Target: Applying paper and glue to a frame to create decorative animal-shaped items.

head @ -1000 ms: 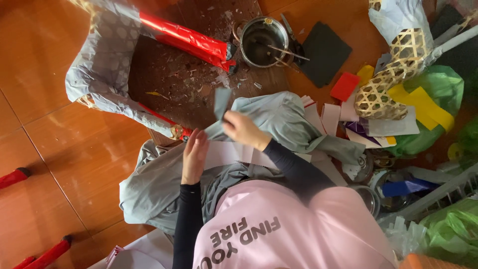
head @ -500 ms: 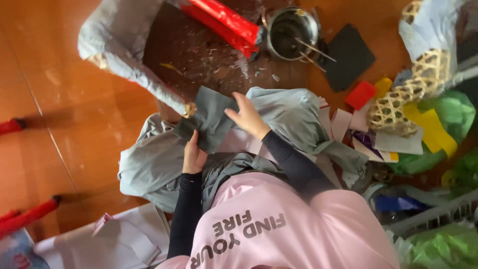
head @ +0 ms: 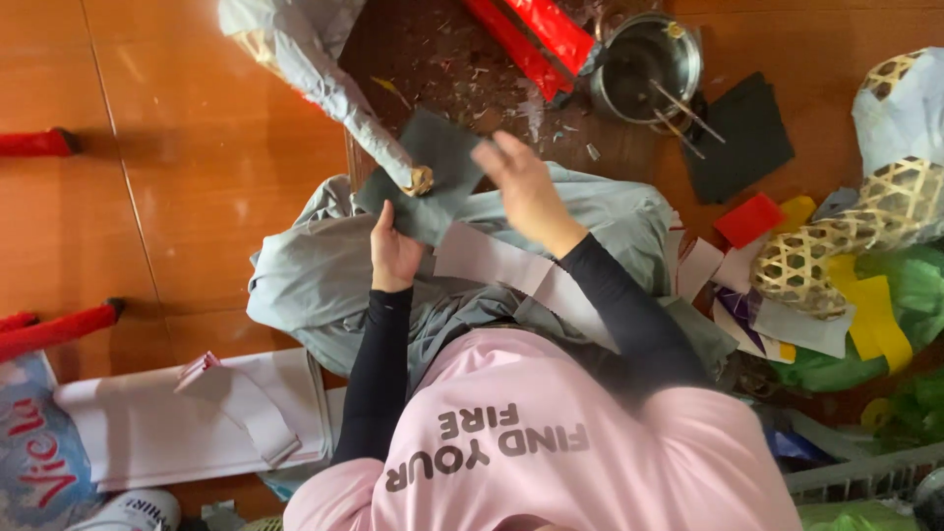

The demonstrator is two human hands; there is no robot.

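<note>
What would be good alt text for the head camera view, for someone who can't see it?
A person in a pink top holds a dark grey paper sheet in the left hand, the right hand on its upper edge, over a grey cloth. A metal pot, red paper rolls and coloured paper scraps lie around.

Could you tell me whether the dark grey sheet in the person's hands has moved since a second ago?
Yes. The dark grey sheet has been lifted from the lap up against the tip of the paper-covered pole.
</note>
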